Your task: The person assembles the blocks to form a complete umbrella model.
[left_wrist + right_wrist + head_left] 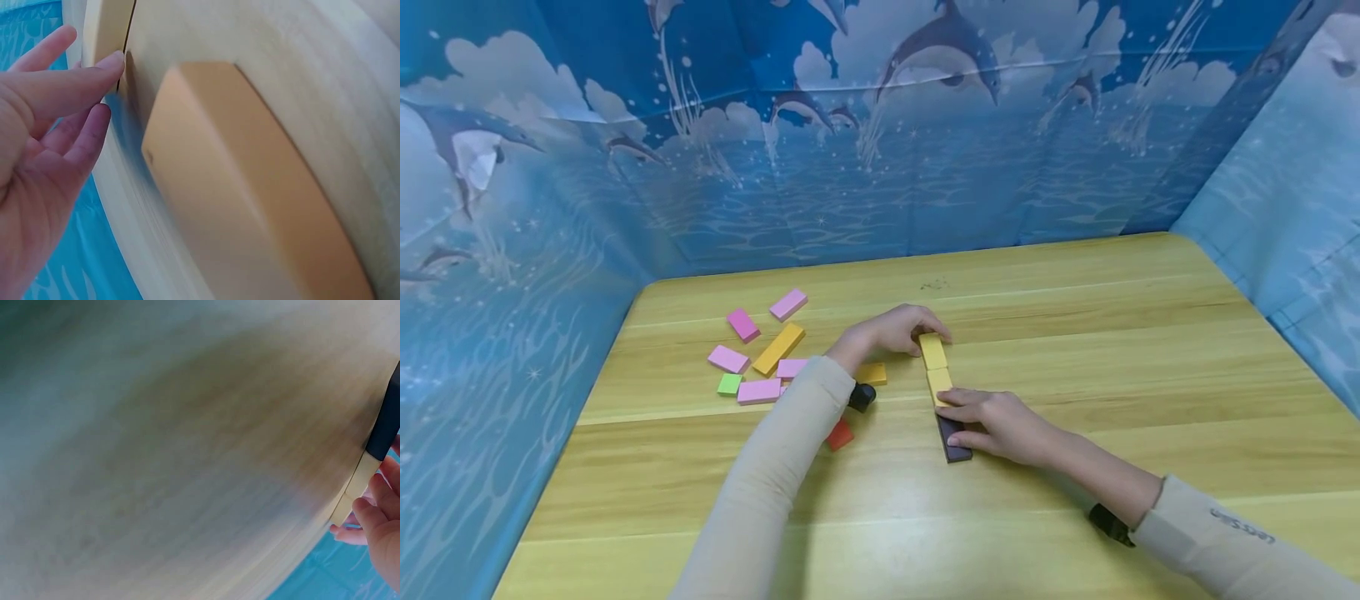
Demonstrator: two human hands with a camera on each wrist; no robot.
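Observation:
Two yellow blocks lie end to end, the far one (pixel 933 352) and the near one (pixel 938 383), in line with a black block (pixel 953 450) on the wooden table. My left hand (pixel 898 329) reaches round the far yellow block's outer end, thumb and fingers at its sides. In the left wrist view its thumb touches that pale yellow block (pixel 103 28). From the right, my right hand (pixel 1003 425) rests extended fingers on the near yellow block and its thumb on the black one. The right wrist view shows the black block (pixel 384 422) meeting the yellow blocks (pixel 360 478).
Left of the row lie several pink blocks (pixel 728 359), a long orange block (pixel 779 348), a green block (pixel 730 384) and a red block (pixel 840 434). Another orange block (pixel 874 374) sits beside my left wrist. A blue dolphin-print curtain (pixel 820 192) borders the table.

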